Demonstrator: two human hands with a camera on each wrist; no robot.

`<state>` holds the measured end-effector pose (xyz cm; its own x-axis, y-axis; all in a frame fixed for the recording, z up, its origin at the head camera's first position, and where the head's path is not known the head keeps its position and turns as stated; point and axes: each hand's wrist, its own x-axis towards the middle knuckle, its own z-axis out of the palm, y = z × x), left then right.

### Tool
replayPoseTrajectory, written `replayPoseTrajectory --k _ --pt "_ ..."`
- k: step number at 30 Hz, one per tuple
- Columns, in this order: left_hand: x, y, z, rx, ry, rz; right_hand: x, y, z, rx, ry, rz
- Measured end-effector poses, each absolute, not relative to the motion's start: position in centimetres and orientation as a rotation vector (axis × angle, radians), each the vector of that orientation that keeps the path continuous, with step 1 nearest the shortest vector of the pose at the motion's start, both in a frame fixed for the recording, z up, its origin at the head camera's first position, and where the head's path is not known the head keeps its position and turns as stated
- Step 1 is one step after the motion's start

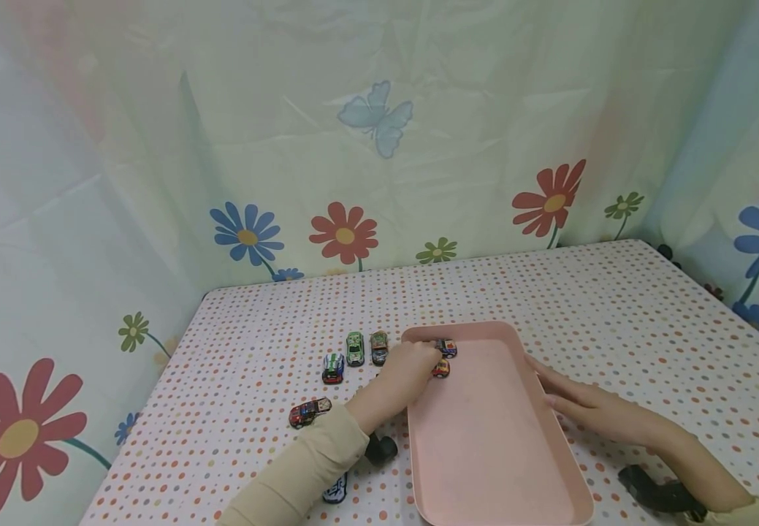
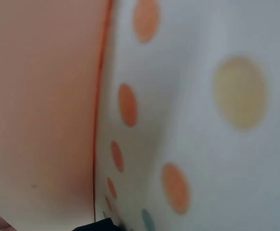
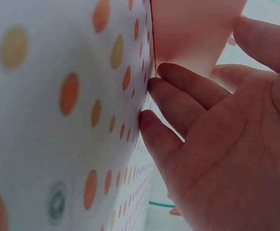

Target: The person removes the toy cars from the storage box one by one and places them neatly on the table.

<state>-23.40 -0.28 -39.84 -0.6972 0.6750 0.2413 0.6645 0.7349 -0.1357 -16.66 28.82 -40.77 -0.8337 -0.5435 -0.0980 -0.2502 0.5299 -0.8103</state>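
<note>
My left hand (image 1: 412, 369) reaches over the left rim of a pink tray (image 1: 491, 438), its fingers bent down inside. They pinch a small red-and-yellow toy car (image 1: 441, 368); the thumb is hidden. Just beyond it a blue-and-white toy car (image 1: 446, 348) lies in the tray, partly covered by the hand. My right hand (image 1: 589, 405) touches the tray's outer right side with extended fingers. In the right wrist view, the fingers (image 3: 173, 103) rest against the dotted cloth and the tray wall (image 3: 190, 38). The left wrist view has only tray wall (image 2: 44, 106) and cloth.
Left of the tray stand a green toy car (image 1: 355, 349), a brown-green one (image 1: 379, 348) and a green-white one (image 1: 333, 368). A red-and-black car (image 1: 310, 412) lies nearer. A blue-white car (image 1: 336, 489) shows beside the left sleeve (image 1: 300, 471). Dotted cloth (image 1: 241, 343) covers the table; flowered curtains hang behind.
</note>
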Motion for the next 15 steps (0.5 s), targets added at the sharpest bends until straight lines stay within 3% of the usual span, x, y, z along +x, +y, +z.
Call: replayPoseTrajectory --k 15 --pt "-22.81 -0.37 -39.85 -1.078 -2.610 -0.008 -16.68 28.70 -40.68 -0.639 2.475 -1.163"
